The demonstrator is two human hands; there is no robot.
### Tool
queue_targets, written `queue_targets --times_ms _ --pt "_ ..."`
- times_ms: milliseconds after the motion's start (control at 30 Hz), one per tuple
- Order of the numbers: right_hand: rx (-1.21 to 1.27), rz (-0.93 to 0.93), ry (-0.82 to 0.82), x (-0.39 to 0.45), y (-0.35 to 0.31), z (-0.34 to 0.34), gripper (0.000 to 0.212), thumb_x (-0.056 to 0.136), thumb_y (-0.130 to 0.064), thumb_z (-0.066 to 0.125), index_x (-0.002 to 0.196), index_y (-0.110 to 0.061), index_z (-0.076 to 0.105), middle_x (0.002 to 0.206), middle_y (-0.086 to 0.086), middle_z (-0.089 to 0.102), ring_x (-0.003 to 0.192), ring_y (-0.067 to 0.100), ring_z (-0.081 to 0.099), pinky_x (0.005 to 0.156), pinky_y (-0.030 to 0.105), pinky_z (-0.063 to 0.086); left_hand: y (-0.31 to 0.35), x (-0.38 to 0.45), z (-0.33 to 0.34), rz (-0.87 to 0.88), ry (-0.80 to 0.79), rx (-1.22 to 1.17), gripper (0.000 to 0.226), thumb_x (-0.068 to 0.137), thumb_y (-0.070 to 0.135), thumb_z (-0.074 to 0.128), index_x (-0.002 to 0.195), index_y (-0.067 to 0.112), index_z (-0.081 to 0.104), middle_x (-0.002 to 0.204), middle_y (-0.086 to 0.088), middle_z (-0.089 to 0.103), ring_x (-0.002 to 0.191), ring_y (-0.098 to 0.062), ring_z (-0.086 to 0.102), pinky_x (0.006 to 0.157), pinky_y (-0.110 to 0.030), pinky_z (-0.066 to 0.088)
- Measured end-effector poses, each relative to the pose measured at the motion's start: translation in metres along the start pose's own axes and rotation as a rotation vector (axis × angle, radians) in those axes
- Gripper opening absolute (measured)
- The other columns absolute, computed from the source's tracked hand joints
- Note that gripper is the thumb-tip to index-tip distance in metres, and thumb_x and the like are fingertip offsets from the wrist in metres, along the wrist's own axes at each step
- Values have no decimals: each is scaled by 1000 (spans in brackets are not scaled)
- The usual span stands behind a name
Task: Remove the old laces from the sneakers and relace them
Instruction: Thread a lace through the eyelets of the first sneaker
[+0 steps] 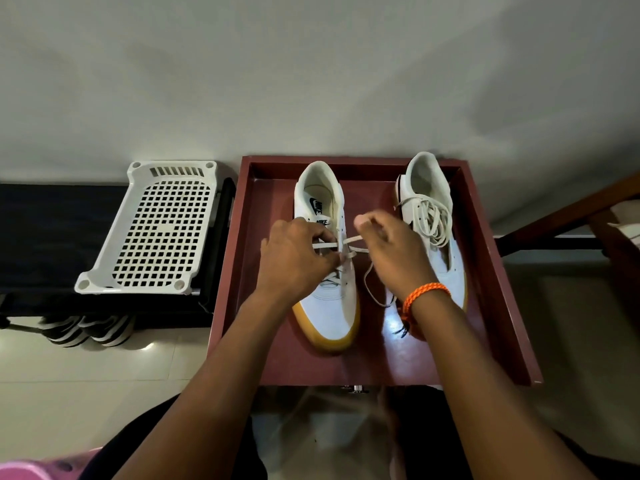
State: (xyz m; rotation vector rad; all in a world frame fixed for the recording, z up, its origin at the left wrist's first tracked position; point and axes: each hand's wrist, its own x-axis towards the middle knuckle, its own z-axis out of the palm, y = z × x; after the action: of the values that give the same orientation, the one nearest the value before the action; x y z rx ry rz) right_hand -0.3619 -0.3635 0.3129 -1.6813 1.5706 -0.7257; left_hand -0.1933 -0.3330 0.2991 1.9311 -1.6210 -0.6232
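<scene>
Two white sneakers with tan soles stand in a dark red tray [498, 271], toes toward me. The left sneaker [332, 313] has a cream lace [353, 245] crossing its upper eyelets. My left hand [294, 258] grips the lace on the shoe's left side. My right hand [391, 251] pinches the other end just right of the eyelets, and a slack loop [372, 289] hangs below it. The right sneaker [431, 202] holds a loose bundle of lace [429, 216] piled on its tongue. An orange braided band circles my right wrist.
A white perforated plastic rack [156, 230] lies on a dark bench left of the tray. Striped slippers [86, 330] sit under the bench on the pale tiled floor. A wooden furniture edge [588, 209] rises at the right. A grey wall stands behind the tray.
</scene>
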Motion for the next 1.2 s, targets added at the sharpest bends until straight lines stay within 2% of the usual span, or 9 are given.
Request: queue_targets --times_ms 67,167,300,400,600,667,800,967,1200 --pt "-165 -38 -86 -5 0 10 28 106 -44 53 87 -24 61 86 -5 67 84 15 62 70 34 44 2 -1 -1 19 -9 4 27 76 51 85 94 32 79 89 14 66 90 -16 69 83 -53 59" --pt "-286 -49 -66 -3 1 18 19 102 -24 59 86 -17 64 87 2 67 85 25 62 67 36 41 3 -2 -1 23 -24 11 40 71 57 79 101 29 79 98 11 69 95 -18 70 83 -51 60" --pt "142 56 -92 3 -8 8 26 93 -2 60 71 -12 69 75 -1 69 73 13 62 69 31 46 0 -1 0 -6 -42 4 44 69 62 77 101 31 79 100 11 72 94 -15 71 81 -48 61" --pt "446 79 -82 4 -19 -7 24 98 0 55 76 -2 65 56 -14 56 54 -1 48 56 13 40 0 0 0 -19 -57 -3 42 68 63 77 97 33 79 90 13 71 87 -15 70 76 -44 61" --pt "634 188 259 10 -20 -23 32 95 -11 57 63 -11 55 59 1 40 51 10 33 41 17 31 4 -5 0 52 21 42 38 76 45 90 93 31 60 87 14 55 84 -17 60 69 -39 52" --pt "580 132 309 9 -17 -20 32 92 -10 57 61 -4 51 60 6 38 54 13 33 43 18 34 9 -7 1 126 53 63 40 78 34 90 91 30 52 88 14 57 85 -17 61 66 -37 50" --pt "414 10 313 9 -11 -14 30 87 -13 58 66 6 50 60 19 39 57 17 34 54 28 30 19 -14 3 204 -2 173 14 91 36 78 103 36 71 93 17 69 88 -12 68 66 -30 50" --pt "407 -46 273 6 -13 -15 23 98 -15 64 75 -11 68 68 3 62 64 12 50 62 29 43 18 -18 13 181 -66 247 14 95 42 67 107 37 74 92 9 73 89 -23 71 69 -37 55" --pt "559 -149 197 6 -17 -14 21 103 -9 59 83 -6 65 73 -1 59 73 14 55 72 29 50 15 -12 7 136 -64 172 16 94 50 75 100 36 80 90 9 74 86 -19 67 67 -33 51"
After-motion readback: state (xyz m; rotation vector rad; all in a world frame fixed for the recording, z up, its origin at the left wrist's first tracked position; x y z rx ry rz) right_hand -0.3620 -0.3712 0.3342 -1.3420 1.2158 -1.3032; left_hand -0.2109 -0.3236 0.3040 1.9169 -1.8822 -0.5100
